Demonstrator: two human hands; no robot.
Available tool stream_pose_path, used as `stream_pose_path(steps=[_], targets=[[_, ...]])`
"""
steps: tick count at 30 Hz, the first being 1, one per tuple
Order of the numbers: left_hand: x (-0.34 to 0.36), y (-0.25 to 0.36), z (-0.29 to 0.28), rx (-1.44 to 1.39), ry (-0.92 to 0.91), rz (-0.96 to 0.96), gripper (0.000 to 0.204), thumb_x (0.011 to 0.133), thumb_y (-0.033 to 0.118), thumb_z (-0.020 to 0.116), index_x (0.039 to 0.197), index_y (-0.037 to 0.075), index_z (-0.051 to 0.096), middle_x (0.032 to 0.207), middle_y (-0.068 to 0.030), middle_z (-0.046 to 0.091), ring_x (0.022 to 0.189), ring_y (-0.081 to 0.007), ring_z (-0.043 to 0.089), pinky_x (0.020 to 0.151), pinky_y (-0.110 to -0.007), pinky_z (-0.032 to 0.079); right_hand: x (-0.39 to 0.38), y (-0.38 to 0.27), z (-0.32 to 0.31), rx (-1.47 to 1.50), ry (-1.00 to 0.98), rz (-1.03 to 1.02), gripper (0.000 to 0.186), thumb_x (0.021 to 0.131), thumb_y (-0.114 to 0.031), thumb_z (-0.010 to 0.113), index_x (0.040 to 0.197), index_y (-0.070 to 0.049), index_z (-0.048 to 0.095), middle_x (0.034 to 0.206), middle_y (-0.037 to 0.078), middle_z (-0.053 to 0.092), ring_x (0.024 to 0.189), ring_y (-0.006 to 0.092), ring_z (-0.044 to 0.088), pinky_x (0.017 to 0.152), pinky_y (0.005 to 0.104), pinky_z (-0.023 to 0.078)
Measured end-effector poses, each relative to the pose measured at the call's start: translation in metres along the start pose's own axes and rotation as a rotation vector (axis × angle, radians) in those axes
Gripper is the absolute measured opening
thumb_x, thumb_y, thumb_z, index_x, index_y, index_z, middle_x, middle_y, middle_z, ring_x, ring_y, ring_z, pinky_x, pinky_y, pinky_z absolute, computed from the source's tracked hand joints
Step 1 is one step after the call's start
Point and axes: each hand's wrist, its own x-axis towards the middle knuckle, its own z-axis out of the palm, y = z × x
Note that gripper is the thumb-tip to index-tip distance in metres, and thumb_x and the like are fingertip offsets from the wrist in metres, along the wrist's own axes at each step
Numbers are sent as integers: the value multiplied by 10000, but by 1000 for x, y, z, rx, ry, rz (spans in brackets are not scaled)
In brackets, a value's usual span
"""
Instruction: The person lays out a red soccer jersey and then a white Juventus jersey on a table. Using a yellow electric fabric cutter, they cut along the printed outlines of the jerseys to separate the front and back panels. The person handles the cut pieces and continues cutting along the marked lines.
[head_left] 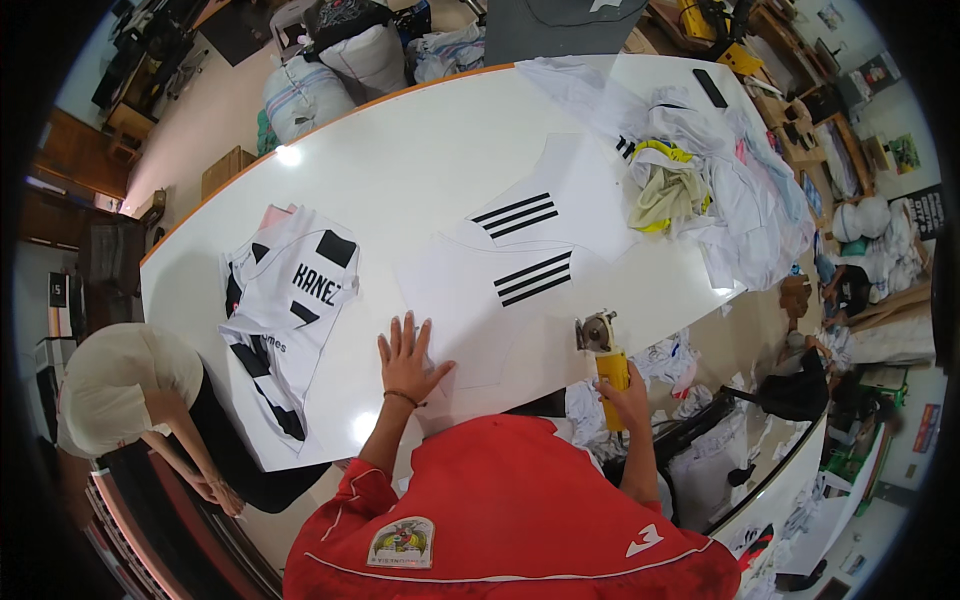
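Head view, the only one: the left hand (408, 362) lies flat, fingers spread, palm down on the near edge of the white cut fabric panel with three black stripes (500, 300), which is spread on the white counter (400, 170); this grip is released, pressing rather than grasping. The right hand (628, 398) is clenched round the yellow handle of the small rotary fabric cutter with a round metal blade (603, 350), held at the counter's near right edge. The blade end sits at the right margin of the panel, touching it or just beside it (the exact contact is too small to tell). Key relation: the panel lies to the left of and away from the cutter, between the two hands, so the right hand holds the tool and the left hand pins the cloth just beside the blade's reach. The cutter's long axis runs near to far, blade on the far end, handle toward the person. A second striped white panel (545, 205) lies beyond the first, overlapping it. Further left on the counter sits a stack of white-and-black printed jersey pieces (285, 300), well apart from both hands. A heap of white and yellow garments (700, 190) fills the far right. Another person in a pale cap (110, 385) bends at the left edge.
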Motion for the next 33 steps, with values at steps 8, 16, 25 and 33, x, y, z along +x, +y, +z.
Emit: stream_pose_path(steps=[8, 16, 25, 33], targets=[[-33, -25, -10, -38, 12, -59, 1028, 898, 615, 748, 1717, 172, 314, 1789, -224, 186, 1653, -489, 91, 1289, -714, 118, -22, 5, 29, -208, 98, -45, 684, 784, -237, 905, 1358, 10, 628, 1061, 162, 765, 894, 241, 746, 783, 393, 593], [25, 20, 20, -153, 186, 27, 1063, 918, 722, 676, 1716, 126, 302, 1779, -267, 183, 1657, -480, 94, 1286, -698, 126, -23, -4, 31, -248, 128, -100, 641, 795, -238, 899, 1320, 18, 636, 1030, 162, 761, 886, 252, 742, 791, 397, 591], [22, -13, -6, -22, 16, 40, 1184, 823, 816, 713, 1716, 149, 314, 1797, -227, 163, 1667, -451, 82, 1302, -688, 90, 0, -7, 11, 97, 99, -42, 485, 858, -167, 861, 1241, 10, 622, 963, 93, 706, 767, 166, 700, 647, 320, 590], [41, -89, -58, 128, -202, -113, 1367, 707, 795, 823, 1747, 155, 209, 1818, -183, 121, 1670, -463, 47, 1306, -688, 98, 43, -54, 0, 10, 125, -68, 486, 871, -206, 848, 1224, 20, 603, 960, 111, 703, 758, 188, 701, 621, 330, 594]])
